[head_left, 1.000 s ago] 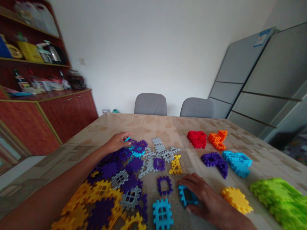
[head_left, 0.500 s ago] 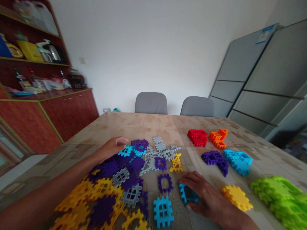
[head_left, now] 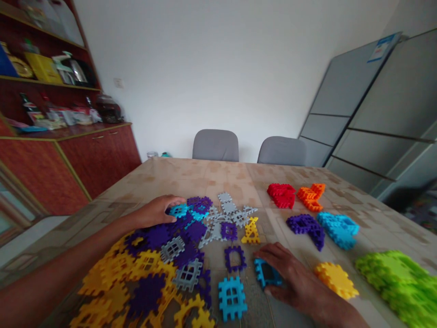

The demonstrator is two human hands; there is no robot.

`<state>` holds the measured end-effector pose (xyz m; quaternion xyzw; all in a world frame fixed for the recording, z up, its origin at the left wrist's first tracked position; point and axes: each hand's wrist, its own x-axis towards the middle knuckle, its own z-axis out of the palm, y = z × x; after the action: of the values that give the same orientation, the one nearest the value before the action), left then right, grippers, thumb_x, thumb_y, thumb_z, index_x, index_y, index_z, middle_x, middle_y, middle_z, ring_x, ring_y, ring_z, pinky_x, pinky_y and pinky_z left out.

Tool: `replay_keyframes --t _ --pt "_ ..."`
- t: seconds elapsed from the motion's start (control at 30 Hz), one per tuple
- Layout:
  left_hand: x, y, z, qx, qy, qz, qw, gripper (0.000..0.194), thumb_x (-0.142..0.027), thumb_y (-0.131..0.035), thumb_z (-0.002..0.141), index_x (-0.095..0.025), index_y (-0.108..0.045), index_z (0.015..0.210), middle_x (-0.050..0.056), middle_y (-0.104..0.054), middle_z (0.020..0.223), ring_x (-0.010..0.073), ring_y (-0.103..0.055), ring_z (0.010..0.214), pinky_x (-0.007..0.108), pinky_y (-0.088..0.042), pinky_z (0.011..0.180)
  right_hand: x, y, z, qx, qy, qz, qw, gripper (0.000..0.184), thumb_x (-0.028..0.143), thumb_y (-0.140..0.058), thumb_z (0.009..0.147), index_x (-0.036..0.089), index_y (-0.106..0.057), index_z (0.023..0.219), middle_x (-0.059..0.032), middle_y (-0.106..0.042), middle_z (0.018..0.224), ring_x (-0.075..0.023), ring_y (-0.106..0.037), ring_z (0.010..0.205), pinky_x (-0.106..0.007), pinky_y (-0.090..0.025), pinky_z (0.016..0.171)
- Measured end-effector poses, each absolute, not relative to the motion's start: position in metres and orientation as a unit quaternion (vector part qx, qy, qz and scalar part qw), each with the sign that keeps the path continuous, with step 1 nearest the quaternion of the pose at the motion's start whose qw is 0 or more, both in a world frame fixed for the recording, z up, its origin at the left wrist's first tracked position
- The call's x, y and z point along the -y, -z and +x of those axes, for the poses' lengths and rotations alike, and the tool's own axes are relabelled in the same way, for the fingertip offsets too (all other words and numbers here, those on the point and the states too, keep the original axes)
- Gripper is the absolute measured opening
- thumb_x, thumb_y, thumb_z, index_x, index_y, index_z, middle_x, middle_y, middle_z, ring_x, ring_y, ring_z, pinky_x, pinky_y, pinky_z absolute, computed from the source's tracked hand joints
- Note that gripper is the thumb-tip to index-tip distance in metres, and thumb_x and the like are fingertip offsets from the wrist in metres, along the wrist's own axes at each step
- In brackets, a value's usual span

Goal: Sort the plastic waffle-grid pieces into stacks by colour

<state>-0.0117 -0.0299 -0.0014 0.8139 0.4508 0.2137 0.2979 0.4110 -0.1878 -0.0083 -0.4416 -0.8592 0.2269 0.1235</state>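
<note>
My left hand (head_left: 155, 211) reaches over the mixed pile of yellow, purple and grey toothed tiles (head_left: 150, 269), its fingers curled on a light-blue tile (head_left: 178, 210) at the pile's far edge. My right hand (head_left: 285, 272) lies near the table's front, fingers closed around a stack of blue square tiles (head_left: 267, 274). A blue window tile (head_left: 232, 298) and a purple frame tile (head_left: 235, 258) lie just left of that hand.
Sorted stacks sit on the right of the patterned table (head_left: 211, 175): red (head_left: 282, 195), orange (head_left: 310, 196), purple (head_left: 305, 227), blue (head_left: 338, 228), yellow (head_left: 336, 279), green (head_left: 398, 280). Two grey chairs (head_left: 215, 145) stand at the far side; a red cabinet at left, grey panels at right.
My left hand has dropped lower onto the pile with the light-blue tile. The right hand has stayed on its blue stack. The view has shifted slightly.
</note>
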Motion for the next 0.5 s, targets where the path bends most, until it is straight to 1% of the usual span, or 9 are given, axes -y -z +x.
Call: replay_keyframes --t 0.07,0.13,0.2,0.23,0.3,0.37,0.43,0.5 --pt "0.043 -0.001 0.002 -0.465 -0.225 0.808 0.283 0.069 -0.046 -0.069 0.07 -0.019 -0.056 0.133 0.009 -0.065 0.133 0.0328 -0.06 0.121 0.041 -0.046 0.104 0.188 0.006 0.411 0.859 -0.23 -0.44 0.121 0.054 0.026 -0.065 0.087 0.026 -0.052 0.139 -0.0097 -0.055 0.138 -0.0288 -0.048 0.128 -0.05 -0.038 0.11" --pt "0.069 -0.004 0.023 -0.471 -0.234 0.807 0.268 0.073 -0.04 -0.069 0.073 -0.021 -0.048 0.141 0.008 -0.062 0.135 0.0313 -0.059 0.121 0.041 -0.045 0.104 0.189 0.005 0.41 0.859 -0.232 -0.441 0.118 0.053 0.027 -0.065 0.087 0.025 -0.052 0.139 -0.0102 -0.055 0.138 -0.0287 -0.048 0.129 -0.05 -0.038 0.11" --pt "0.105 -0.008 0.052 -0.454 -0.227 0.821 0.261 0.074 -0.036 -0.074 0.073 -0.031 -0.047 0.142 0.003 -0.062 0.134 0.0288 -0.061 0.116 0.039 -0.047 0.101 0.189 0.005 0.41 0.858 -0.234 -0.443 0.118 0.053 0.027 -0.065 0.087 0.025 -0.052 0.139 -0.0104 -0.054 0.139 -0.0284 -0.047 0.129 -0.049 -0.038 0.11" --pt "0.124 -0.009 0.067 -0.432 -0.211 0.841 0.249 0.075 -0.034 -0.073 0.076 -0.035 -0.043 0.145 0.002 -0.058 0.139 0.0287 -0.059 0.118 0.039 -0.047 0.1 0.189 0.006 0.41 0.857 -0.233 -0.443 0.12 0.054 0.026 -0.065 0.087 0.025 -0.051 0.139 -0.0103 -0.054 0.139 -0.0284 -0.047 0.129 -0.049 -0.039 0.11" --pt "0.157 -0.009 0.096 -0.388 -0.18 0.875 0.227 0.081 -0.035 -0.077 0.075 -0.039 -0.039 0.147 0.004 -0.057 0.14 0.0306 -0.056 0.122 0.042 -0.047 0.101 0.189 0.007 0.41 0.857 -0.229 -0.444 0.124 0.055 0.025 -0.066 0.086 0.025 -0.051 0.139 -0.0103 -0.055 0.138 -0.0287 -0.048 0.128 -0.05 -0.04 0.109" --pt "0.179 -0.007 0.118 -0.367 -0.148 0.893 0.213 0.087 -0.039 -0.082 0.071 -0.039 -0.039 0.146 0.007 -0.059 0.136 0.0331 -0.056 0.12 0.047 -0.047 0.102 0.189 0.008 0.41 0.859 -0.224 -0.442 0.128 0.056 0.025 -0.066 0.085 0.025 -0.051 0.14 -0.0106 -0.055 0.138 -0.0291 -0.048 0.128 -0.051 -0.039 0.109" --pt "0.188 -0.002 0.13 -0.356 -0.107 0.903 0.215 0.093 -0.041 -0.085 0.069 -0.038 -0.036 0.148 0.009 -0.06 0.134 0.0348 -0.057 0.119 0.051 -0.048 0.1 0.19 0.007 0.409 0.859 -0.221 -0.442 0.131 0.058 0.024 -0.066 0.085 0.025 -0.049 0.141 -0.0112 -0.055 0.138 -0.0294 -0.047 0.129 -0.053 -0.038 0.11" --pt "0.189 0.004 0.133 -0.349 -0.086 0.908 0.214 0.097 -0.041 -0.085 0.07 -0.038 -0.032 0.15 0.01 -0.06 0.133 0.0358 -0.057 0.119 0.053 -0.048 0.1 0.191 0.004 0.407 0.858 -0.224 -0.443 0.132 0.059 0.023 -0.066 0.085 0.025 -0.049 0.141 -0.0117 -0.055 0.138 -0.0298 -0.047 0.129 -0.053 -0.038 0.11"
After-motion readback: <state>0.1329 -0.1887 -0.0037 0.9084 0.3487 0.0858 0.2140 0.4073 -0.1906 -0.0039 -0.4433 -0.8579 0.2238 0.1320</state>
